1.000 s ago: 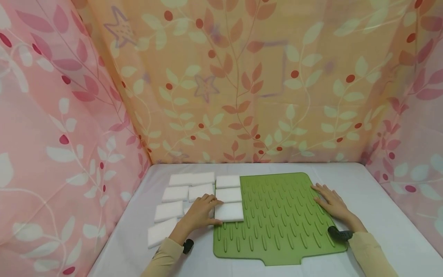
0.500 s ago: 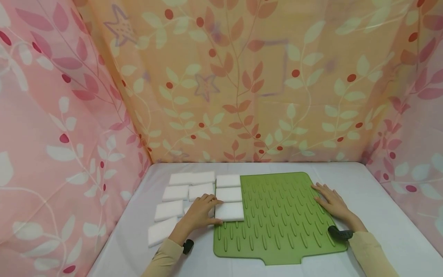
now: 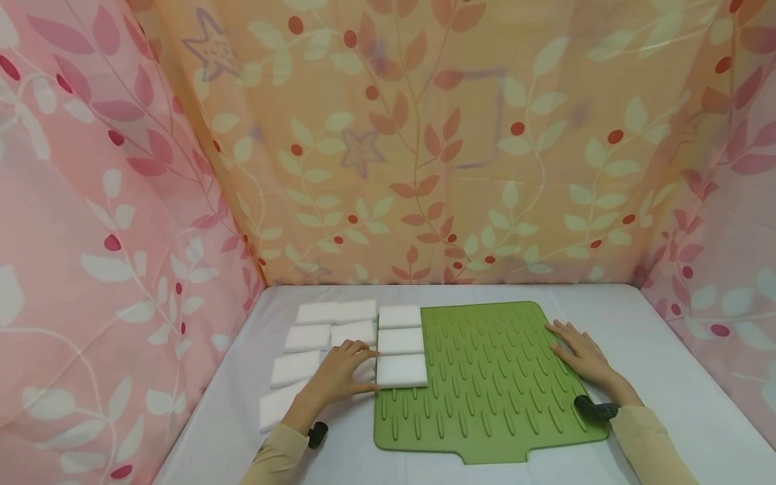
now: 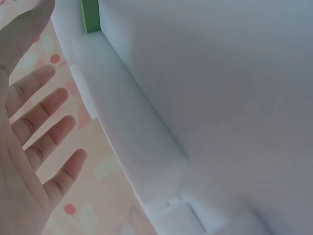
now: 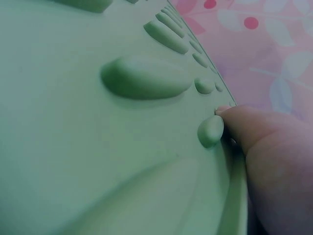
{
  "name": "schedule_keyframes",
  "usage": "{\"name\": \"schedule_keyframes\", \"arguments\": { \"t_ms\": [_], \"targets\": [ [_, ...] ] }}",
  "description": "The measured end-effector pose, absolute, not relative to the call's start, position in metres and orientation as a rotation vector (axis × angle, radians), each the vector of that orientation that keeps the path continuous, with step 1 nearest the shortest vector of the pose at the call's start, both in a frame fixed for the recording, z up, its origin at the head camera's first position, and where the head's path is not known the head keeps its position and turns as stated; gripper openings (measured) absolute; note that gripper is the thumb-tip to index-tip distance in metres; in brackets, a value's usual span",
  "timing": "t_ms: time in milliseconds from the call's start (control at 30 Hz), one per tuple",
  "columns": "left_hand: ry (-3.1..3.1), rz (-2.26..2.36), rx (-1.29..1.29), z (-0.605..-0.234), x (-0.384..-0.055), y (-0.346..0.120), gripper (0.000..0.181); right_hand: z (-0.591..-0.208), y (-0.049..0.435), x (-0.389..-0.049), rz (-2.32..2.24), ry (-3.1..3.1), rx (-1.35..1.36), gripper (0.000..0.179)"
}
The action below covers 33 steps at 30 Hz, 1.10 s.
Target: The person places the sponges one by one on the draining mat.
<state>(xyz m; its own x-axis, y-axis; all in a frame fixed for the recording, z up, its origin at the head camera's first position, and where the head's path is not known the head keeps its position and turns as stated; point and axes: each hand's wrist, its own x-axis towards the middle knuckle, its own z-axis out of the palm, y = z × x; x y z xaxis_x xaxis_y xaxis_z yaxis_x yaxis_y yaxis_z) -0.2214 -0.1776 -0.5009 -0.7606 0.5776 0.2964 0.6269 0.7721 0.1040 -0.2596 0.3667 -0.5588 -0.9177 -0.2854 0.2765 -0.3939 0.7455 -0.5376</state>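
Three white sponges, melamine-like blocks, lie in a column along the left edge of a green ribbed mat (image 3: 485,384). At the left end of the nearest sponge (image 3: 401,372) is my left hand (image 3: 336,378), thumb and forefinger spread by its two corners. The left wrist view shows the fingers (image 4: 44,107) relaxed and apart, with nothing in the palm. My right hand (image 3: 582,357) rests on the mat's right edge, fingers extended. In the right wrist view its thumb (image 5: 274,147) lies along that edge, next to the raised ribs (image 5: 146,78).
More white sponges (image 3: 296,368) lie in rough rows on the white table (image 3: 339,451), left of the mat; my left hand and arm partly cover some. Floral curtains (image 3: 448,202) enclose the table at the back and both sides.
My left hand has drawn back slightly to the left, its fingertips coming off the top of the nearest sponge. That sponge and the right hand have stayed in place.
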Motion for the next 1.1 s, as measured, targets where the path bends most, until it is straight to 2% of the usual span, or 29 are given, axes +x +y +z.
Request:
{"name": "schedule_keyframes", "arguments": {
  "t_ms": [1100],
  "targets": [
    [-2.768, -0.323, -0.74, -0.501, -0.192, -0.246, 0.058, -0.56, 0.367, -0.26, 0.885, -2.771, 0.536, 0.051]
  ]
}}
